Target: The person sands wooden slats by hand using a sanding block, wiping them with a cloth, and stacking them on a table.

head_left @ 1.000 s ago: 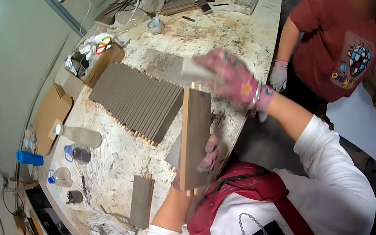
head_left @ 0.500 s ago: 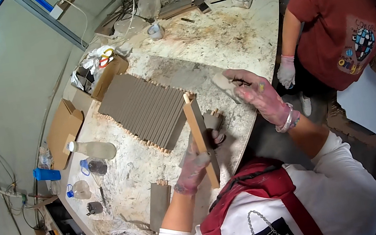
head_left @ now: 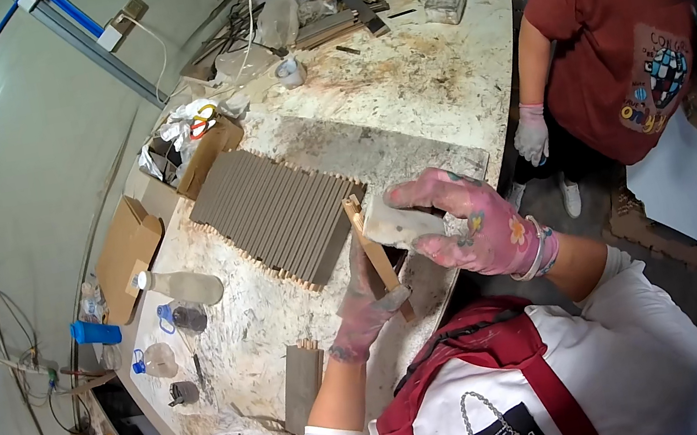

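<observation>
From the head view I see my left hand [head_left: 364, 308], in a stained glove, closed around the lower part of a narrow wooden slat [head_left: 374, 255], which stands on edge, tilted slightly, above the near edge of the workbench [head_left: 403, 105]. My right hand [head_left: 471, 224], in a pink flower-print glove, is clamped on a pale grey block [head_left: 396, 223] whose left end touches the slat's upper face. Just left of the slat, a row of grey slats [head_left: 278, 211] lies flat, side by side, on the stained benchtop. A short stack of similar slats [head_left: 301, 384] lies near my left forearm. Along the wall side sit a tan cardboard box [head_left: 125, 247], a second brown carton [head_left: 207, 154] beside crumpled white plastic bags [head_left: 183, 125], a clear bottle [head_left: 179, 289] lying on its side, and a blue cylindrical container [head_left: 94, 332]. A clear plastic box [head_left: 446, 3] rests at the far end. A second person in a red shirt [head_left: 617, 49] stands at the right; their gloved hand [head_left: 530, 134] hangs beside the bench edge.
</observation>
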`<state>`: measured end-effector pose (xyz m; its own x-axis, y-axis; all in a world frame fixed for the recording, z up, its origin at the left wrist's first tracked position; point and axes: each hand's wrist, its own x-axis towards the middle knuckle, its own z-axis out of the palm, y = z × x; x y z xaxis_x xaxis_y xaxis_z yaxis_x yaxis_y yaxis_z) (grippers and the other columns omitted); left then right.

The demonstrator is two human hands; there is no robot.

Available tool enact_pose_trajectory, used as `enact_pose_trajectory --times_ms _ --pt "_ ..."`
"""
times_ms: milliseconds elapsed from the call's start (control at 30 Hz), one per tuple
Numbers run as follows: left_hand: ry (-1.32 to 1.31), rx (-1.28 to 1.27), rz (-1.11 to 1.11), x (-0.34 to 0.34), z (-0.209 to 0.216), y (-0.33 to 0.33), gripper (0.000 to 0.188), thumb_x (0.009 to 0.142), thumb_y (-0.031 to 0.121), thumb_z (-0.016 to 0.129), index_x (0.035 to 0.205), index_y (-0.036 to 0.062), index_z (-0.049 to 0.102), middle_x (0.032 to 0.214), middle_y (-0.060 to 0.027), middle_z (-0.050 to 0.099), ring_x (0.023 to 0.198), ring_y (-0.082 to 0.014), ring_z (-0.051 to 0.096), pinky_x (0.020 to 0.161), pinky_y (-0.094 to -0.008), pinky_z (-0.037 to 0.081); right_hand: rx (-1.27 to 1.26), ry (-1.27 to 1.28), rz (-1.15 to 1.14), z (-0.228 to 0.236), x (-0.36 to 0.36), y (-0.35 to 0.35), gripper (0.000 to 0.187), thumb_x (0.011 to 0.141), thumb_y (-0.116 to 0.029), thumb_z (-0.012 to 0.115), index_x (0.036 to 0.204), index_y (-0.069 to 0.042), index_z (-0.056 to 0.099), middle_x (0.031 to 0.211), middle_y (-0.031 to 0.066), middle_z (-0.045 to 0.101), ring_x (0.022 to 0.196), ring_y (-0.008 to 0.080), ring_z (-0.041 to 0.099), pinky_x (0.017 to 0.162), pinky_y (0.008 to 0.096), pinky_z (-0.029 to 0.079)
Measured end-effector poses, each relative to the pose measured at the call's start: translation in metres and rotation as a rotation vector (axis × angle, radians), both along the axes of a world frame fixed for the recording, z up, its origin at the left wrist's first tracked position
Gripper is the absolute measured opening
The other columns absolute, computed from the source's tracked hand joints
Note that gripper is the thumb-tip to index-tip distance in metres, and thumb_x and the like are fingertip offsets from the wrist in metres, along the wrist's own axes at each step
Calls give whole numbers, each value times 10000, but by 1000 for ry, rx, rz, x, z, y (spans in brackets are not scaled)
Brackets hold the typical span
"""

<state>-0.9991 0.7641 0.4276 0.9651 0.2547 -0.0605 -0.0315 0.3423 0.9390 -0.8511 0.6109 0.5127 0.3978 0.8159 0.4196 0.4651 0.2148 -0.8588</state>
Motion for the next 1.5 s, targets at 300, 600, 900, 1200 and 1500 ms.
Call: enact_pose_trajectory --times_ms 300,600,900,1200,1500 --pt "-62 -33 -146 -12 -15 2 805 680 300 771 1348 42 404 1268 -95 501 1197 -235 497 1026 -361 380 -28 -268 -183 -21 32 15 425 821 -165 667 1215 -31 582 1024 151 596 942 329 602 859 375 485" --pt "6 -373 235 7 -13 34 540 835 166 697 1300 80 436 1082 -50 601 943 -195 609 862 -333 516 -5 -252 -225 -47 41 -8 460 826 -162 679 1235 3 548 1101 149 584 996 267 574 910 334 443" --pt "-16 -336 327 3 -4 27 475 899 196 641 1299 44 437 1067 -73 612 914 -159 630 787 -304 547 -27 -704 272 -44 -8 -12 505 786 -239 719 1258 -149 561 1083 107 583 995 278 608 813 406 510" --pt "-65 -205 209 -9 2 22 560 885 188 651 1374 67 405 1176 -64 596 1018 -143 600 882 -272 502 23 -859 26 -38 39 32 453 826 -204 657 1267 -150 566 1118 148 552 1000 332 566 839 416 487" --pt "21 -104 415 -14 -7 13 478 864 32 595 1315 39 438 1158 -66 573 1006 -141 566 892 -286 473 138 108 -181 -55 85 37 474 871 -164 679 1298 -36 518 1198 101 548 1053 197 538 904 308 432"
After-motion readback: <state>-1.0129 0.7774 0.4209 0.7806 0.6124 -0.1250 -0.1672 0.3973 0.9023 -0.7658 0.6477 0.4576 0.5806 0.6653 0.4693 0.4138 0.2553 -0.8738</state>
